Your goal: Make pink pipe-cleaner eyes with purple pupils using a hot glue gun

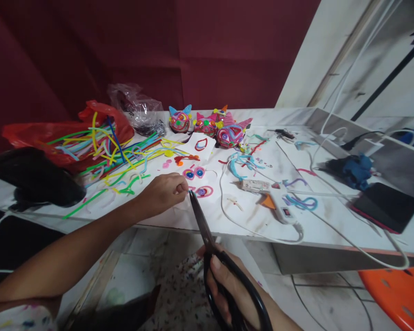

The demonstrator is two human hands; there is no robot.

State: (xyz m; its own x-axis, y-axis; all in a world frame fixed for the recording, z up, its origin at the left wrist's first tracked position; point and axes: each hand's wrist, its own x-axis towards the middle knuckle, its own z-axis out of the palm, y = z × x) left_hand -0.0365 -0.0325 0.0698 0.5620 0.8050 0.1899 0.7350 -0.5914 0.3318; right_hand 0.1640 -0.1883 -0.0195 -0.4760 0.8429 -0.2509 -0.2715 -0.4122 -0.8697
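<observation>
Over the table's front edge, my left hand point(166, 194) is closed, thumb and fingertips pinched together; anything between them is too small to make out. My right hand point(232, 278) grips black-handled scissors point(201, 223), fingers through the loops. Their blades look nearly together, tips right by my left fingertips. Just beyond, a pair of pink-rimmed coiled eye shapes point(194, 173) lies on the table. Closer to the scissor tips is a larger pink and white coiled piece point(204, 191), partly beside my fingers.
Colourful pipe cleaners point(120, 154) spill from a red plastic bag point(105, 112) at left. Several cat-like coiled figures point(180, 121) stand at the back. A hot glue gun point(283, 207) with a trailing cord lies right, near a dark phone point(388, 207). An orange stool point(396, 294) stands below.
</observation>
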